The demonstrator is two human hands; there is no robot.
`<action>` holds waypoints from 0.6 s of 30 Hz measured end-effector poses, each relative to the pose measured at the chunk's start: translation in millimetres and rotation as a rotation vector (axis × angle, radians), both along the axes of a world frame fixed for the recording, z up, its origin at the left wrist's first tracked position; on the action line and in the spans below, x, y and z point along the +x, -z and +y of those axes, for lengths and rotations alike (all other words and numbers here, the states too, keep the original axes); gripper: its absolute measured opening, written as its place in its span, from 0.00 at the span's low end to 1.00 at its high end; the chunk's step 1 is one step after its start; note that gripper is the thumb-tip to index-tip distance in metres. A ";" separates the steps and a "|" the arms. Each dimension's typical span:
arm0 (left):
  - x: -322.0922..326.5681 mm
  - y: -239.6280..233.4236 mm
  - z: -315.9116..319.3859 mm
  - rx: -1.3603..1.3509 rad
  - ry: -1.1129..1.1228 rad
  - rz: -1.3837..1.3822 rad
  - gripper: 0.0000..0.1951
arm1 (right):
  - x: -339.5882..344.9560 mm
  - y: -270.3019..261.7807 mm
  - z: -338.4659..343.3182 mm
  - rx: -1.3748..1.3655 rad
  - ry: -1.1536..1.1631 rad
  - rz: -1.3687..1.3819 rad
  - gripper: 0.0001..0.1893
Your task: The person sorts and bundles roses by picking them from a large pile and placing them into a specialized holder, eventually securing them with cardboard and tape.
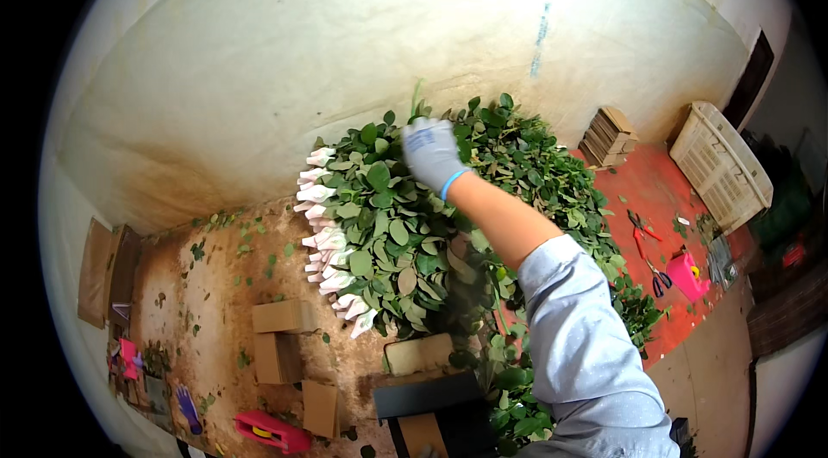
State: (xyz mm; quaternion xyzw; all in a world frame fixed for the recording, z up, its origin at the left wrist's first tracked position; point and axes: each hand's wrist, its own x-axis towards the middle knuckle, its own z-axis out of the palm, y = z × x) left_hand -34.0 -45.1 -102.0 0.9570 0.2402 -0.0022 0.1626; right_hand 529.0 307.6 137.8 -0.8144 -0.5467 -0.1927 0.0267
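My right hand point(430, 151), in a pale grey glove with a blue cuff edge, is over the back of a large heap of leafy green stems point(398, 231). A thin green stem point(416, 96) stands up just beyond its fingers; blur hides whether they grip it. Along the heap's left side is a column of flower heads in white-pink sleeves point(317, 193). What seem to be grey gloved fingertips of my left hand point(428, 452) show at the bottom edge, over a black stand point(424, 396) with a cardboard piece; the rest is out of view.
Folded cardboard pieces point(278, 358) and a pink tape dispenser point(272, 432) lie at the lower left, near a purple glove point(187, 409). At the right are a cardboard stack point(608, 138), a plastic crate point(721, 167), red-handled pruners point(640, 241), scissors point(660, 280) and another pink dispenser point(687, 277).
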 end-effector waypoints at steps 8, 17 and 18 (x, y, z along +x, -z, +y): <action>5.2 1.7 10.5 0.052 -0.006 -0.157 0.35 | -37.5 68.6 32.3 -0.206 -0.208 0.335 0.17; 12.3 -20.8 13.1 0.021 -0.008 -0.098 0.34 | -43.8 31.3 -11.5 -0.388 -0.329 0.157 0.17; 13.1 -23.7 12.8 0.003 -0.015 -0.082 0.33 | -45.5 29.1 -20.7 -0.384 -0.342 0.122 0.16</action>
